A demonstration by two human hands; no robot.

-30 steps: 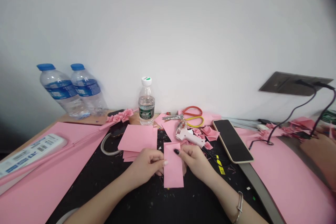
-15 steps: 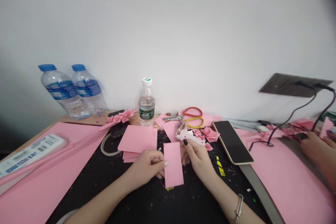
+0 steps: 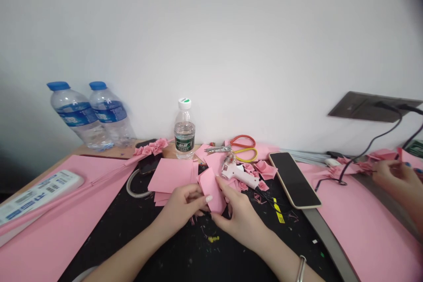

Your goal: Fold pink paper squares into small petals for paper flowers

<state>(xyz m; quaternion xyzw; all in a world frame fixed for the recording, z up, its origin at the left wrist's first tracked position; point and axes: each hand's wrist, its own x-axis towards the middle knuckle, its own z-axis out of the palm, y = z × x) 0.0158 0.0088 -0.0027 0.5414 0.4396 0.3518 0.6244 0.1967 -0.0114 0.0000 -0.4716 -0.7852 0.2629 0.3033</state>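
Note:
Between my two hands is a folded piece of pink paper [image 3: 212,190], tilted above the black work surface [image 3: 185,251]. My left hand [image 3: 187,202] pinches its left side, thumb on the front face. The fingers of my right hand [image 3: 239,207] close on its right edge and lower corner. Just left of it lies a stack of pink paper squares [image 3: 173,175]. Behind my right hand rests a white-pink glue gun [image 3: 238,172] among folded pink paper flowers [image 3: 265,169]. Scissors [image 3: 244,147] with red and yellow handles lie farther back.
A small water bottle [image 3: 184,134] stands by the wall, with two larger bottles [image 3: 109,116] to its left. A phone [image 3: 294,180] lies on the right. Large pink sheets [image 3: 366,220] cover both sides. Another person's hand [image 3: 396,180] handles pink paper at far right.
The pink paper has gone from upright and flat to tilted and folded smaller. My right hand has come down and in from near the glue gun to grip its right side.

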